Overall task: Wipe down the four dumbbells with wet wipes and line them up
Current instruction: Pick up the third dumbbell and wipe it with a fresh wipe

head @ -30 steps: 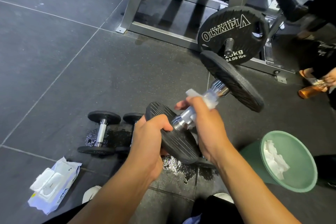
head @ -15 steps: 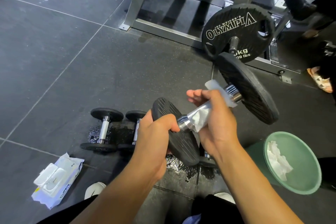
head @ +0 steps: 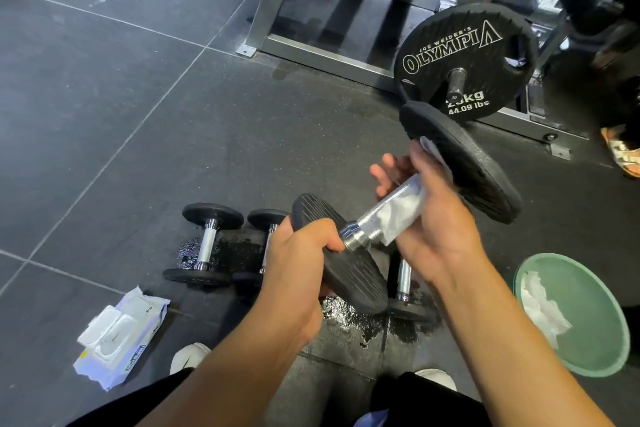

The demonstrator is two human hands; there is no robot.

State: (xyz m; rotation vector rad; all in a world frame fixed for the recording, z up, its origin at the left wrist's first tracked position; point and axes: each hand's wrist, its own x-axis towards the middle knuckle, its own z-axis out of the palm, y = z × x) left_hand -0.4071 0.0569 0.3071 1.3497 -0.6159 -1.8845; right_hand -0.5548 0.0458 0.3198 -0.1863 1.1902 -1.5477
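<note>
I hold a large dumbbell (head: 464, 170) with black rubber heads and a chrome handle up in the air, tilted from lower left to upper right. My left hand (head: 298, 263) grips its near head by the rim. My right hand (head: 429, 215) wraps a white wet wipe (head: 398, 215) around the chrome handle, fingertips loosened at the far side. Three smaller dumbbells lie on the wet floor: one (head: 204, 246) at the left, a second (head: 266, 239) beside it partly behind my left hand, a third (head: 403, 281) under the lifted dumbbell.
A wet wipes pack (head: 117, 336) lies on the floor at lower left. A green bin (head: 588, 350) with used wipes stands at right. A rack frame (head: 311, 48) and an Olympia weight plate (head: 460, 59) are behind. Another person's sandalled foot (head: 623, 152) is at far right.
My right hand has slid the wipe up along the handle toward the far head, then part-way back, and its fingers have loosened. The left hand keeps its grip.
</note>
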